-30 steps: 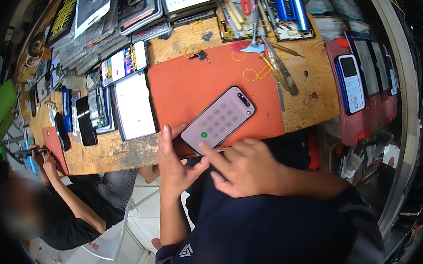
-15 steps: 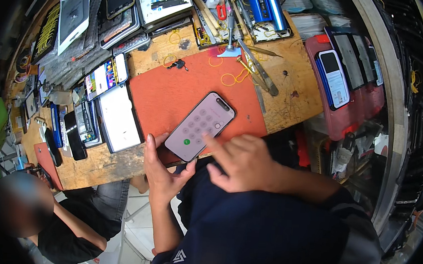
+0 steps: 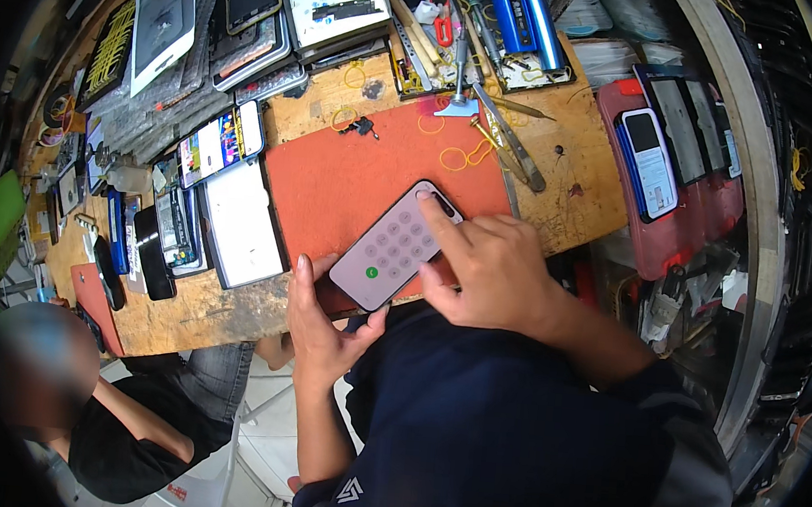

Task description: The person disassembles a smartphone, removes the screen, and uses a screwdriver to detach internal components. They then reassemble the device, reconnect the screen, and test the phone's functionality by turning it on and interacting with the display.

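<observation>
A smartphone (image 3: 389,252) lies tilted over the near edge of an orange mat (image 3: 321,175), its lit screen showing a dial pad with a green call button. My left hand (image 3: 323,340) grips its lower end, fingers along the left edge and thumb at the bottom. Over the phone's right side, my right hand (image 3: 500,270) has its index finger stretched out, the tip at the upper end of the screen. The thumb stands apart from that finger, and nothing is held in this hand.
Beyond the mat lie tweezers (image 3: 520,158), yellow rubber bands (image 3: 454,158) and a tray of tools (image 3: 409,89). Stacked phones and a white box (image 3: 239,226) line the left. A red case (image 3: 656,249) stands right. Another person (image 3: 148,443) sits at lower left.
My right index finger has moved up from the keypad's lower right to the top of the screen. The view has shifted slightly; the left hand keeps its hold on the smartphone.
</observation>
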{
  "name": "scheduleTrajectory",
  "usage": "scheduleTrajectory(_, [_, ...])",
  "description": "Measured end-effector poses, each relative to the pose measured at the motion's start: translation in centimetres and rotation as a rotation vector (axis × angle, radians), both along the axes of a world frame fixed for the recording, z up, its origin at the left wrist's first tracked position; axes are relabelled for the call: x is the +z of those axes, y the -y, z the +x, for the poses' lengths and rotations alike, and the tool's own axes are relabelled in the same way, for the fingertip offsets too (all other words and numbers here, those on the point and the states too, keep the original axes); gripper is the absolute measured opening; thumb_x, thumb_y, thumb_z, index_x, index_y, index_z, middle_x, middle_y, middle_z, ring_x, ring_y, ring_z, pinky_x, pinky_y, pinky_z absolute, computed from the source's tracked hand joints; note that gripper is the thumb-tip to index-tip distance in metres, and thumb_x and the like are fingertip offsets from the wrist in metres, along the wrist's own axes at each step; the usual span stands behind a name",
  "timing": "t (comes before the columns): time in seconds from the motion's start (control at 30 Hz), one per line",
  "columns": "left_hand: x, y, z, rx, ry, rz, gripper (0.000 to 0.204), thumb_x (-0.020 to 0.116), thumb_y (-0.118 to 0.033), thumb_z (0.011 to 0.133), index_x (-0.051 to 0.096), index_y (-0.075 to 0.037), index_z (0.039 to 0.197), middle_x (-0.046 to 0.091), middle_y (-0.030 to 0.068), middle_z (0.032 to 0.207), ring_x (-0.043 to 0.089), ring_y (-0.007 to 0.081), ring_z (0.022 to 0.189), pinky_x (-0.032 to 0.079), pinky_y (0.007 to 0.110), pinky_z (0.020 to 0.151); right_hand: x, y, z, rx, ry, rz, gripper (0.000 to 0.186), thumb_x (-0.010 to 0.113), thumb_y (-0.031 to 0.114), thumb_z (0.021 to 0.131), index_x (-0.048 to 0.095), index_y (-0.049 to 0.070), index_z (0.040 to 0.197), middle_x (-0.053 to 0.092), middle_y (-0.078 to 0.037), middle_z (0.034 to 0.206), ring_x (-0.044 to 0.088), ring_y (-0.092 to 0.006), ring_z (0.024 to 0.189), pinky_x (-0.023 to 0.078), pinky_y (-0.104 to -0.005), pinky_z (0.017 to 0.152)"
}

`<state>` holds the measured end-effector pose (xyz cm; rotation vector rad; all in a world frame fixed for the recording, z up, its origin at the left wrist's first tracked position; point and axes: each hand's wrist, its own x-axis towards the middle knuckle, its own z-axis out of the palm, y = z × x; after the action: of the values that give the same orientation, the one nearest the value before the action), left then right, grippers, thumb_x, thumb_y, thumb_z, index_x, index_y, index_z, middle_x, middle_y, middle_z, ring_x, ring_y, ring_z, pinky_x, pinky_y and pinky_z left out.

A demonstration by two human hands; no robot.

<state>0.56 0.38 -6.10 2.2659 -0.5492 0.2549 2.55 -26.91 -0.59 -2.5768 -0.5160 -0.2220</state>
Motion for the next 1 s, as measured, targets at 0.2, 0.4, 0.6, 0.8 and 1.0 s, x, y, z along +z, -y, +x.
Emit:
scheduleTrajectory(0.2, [-0.1, -0.3, 0.1, -0.019, -0.017, -0.017, 0.134, 0.1, -0.017, 0.071, 0.018, 0.001, 0.175, 0.069, 0.0263, 0.137, 0.068, 0.0459, 0.119, 0.053, 0.056, 0.104, -0.7, -6.2, -2.1, 0.223, -0.022, 0.116, 0.072, 0.079, 0.032, 0.089, 0.064, -0.006, 0.149, 0.068, -0.011, 0.072, 0.069, -0.0275, 0.068, 0.056, -0.0407, 0.067])
scheduleTrajectory(0.4, [0.1, -0.1, -0.2, -0.016, 0.005, 0.001, 0.129, 0.1, -0.023, 0.077, 0.019, 0.003, 0.174, 0.07, 0.0253, 0.139, 0.069, 0.0447, 0.117, 0.053, 0.056, 0.102, -1.3, -5.0, -3.9, 0.228, -0.017, 0.069, 0.067, 0.079, 0.032, 0.089, 0.069, -0.001, 0.146, 0.068, -0.007, 0.074, 0.066, -0.0242, 0.066, 0.055, -0.0388, 0.067])
scheduleTrajectory(0.6, [0.2, 0.3, 0.1, 0.002, 0.04, 0.015, 0.13, 0.102, -0.021, 0.075, 0.021, 0.004, 0.174, 0.07, 0.0252, 0.136, 0.069, 0.0444, 0.117, 0.054, 0.054, 0.101, 0.0, 0.6, -4.1, 0.083, -0.033, -0.028, 0.074, 0.083, 0.03, 0.083, 0.068, 0.001, 0.149, 0.067, -0.006, 0.077, 0.065, -0.0257, 0.066, 0.054, -0.0411, 0.065])
scheduleTrajectory(0.8, [0.3, 0.2, 0.3, -0.029, 0.018, -0.006, 0.13, 0.102, -0.02, 0.075, 0.021, 0.004, 0.174, 0.07, 0.0252, 0.136, 0.069, 0.0442, 0.116, 0.054, 0.054, 0.101, -1.2, -2.9, -2.7, 0.072, -0.041, 0.079, 0.077, 0.083, 0.03, 0.088, 0.062, 0.0, 0.156, 0.068, -0.007, 0.076, 0.068, -0.0279, 0.066, 0.055, -0.0431, 0.067])
scheduleTrajectory(1.0, [0.2, 0.5, 0.0, 0.001, 0.035, -0.009, 0.13, 0.102, -0.019, 0.075, 0.02, 0.003, 0.174, 0.07, 0.0259, 0.135, 0.07, 0.0442, 0.116, 0.054, 0.053, 0.1, 0.2, 0.1, -3.5, 0.142, -0.058, 0.021, 0.073, 0.084, 0.03, 0.085, 0.068, 0.004, 0.151, 0.066, -0.006, 0.073, 0.069, -0.0273, 0.068, 0.054, -0.0425, 0.066])
